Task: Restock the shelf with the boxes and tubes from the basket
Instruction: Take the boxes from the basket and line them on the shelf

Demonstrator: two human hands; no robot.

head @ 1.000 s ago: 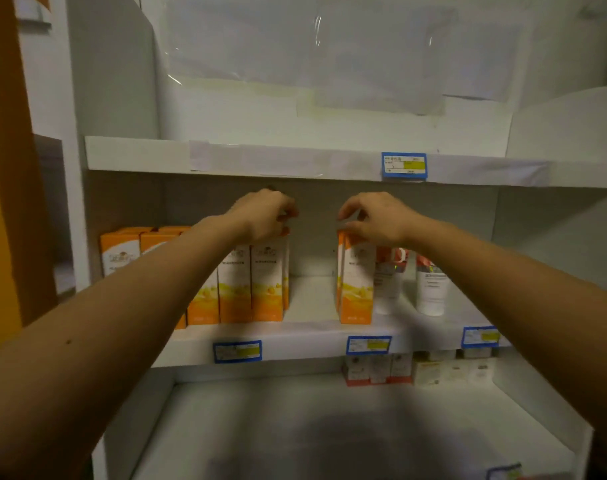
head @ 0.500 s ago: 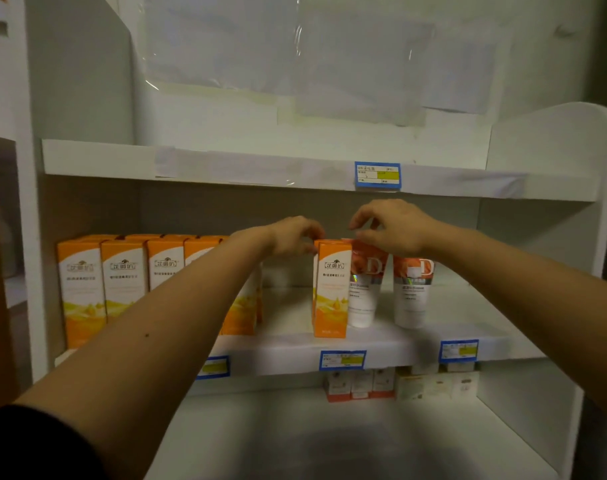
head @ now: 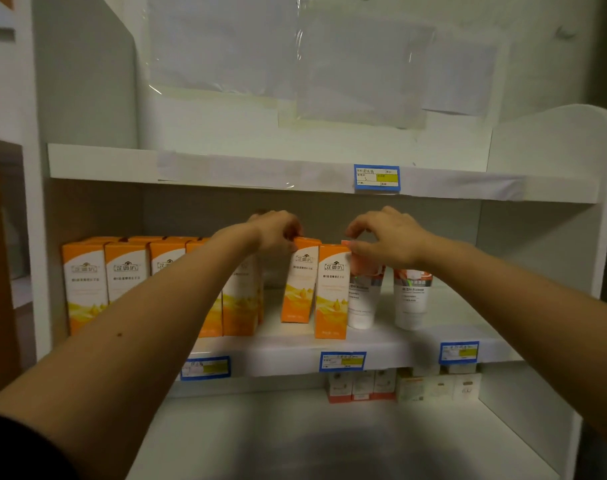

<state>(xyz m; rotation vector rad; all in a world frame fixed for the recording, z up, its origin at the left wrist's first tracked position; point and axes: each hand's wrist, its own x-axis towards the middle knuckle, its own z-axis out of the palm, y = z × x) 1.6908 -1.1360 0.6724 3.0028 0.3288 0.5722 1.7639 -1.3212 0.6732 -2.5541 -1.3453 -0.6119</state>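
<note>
- Middle shelf [head: 288, 353] partly stocked: row of orange boxes [head: 83, 282] fills its left end, with several more behind the left forearm.
- A gap, then the rear orange box [head: 300, 282] and front orange box [head: 331, 296], then the near tube [head: 362, 299] and second tube [head: 411, 301].
- Left hand [head: 277, 232]: fingers curled down onto the top edge of the rear orange box, gripping it.
- Right hand [head: 390, 239]: thumb and forefinger pinch the flat orange crimp at the top of the near tube; other fingers loosely curled.
- Judgement: this is tidying of goods already placed. The open gap and bare shelf right of the tubes suggest room for more.
- Basket out of view, so how much stock is left cannot be told.
- Boxes stand upright, long axis vertical, printed faces outward; the rear one appears to lean a little, top toward the right.
- Tubes stand on their caps, crimp up, long axis vertical, labels outward.
- Blue price tags [head: 342, 361] on the shelf edge; small boxes [head: 362, 384] at the back of the lower shelf [head: 295, 445].
</note>
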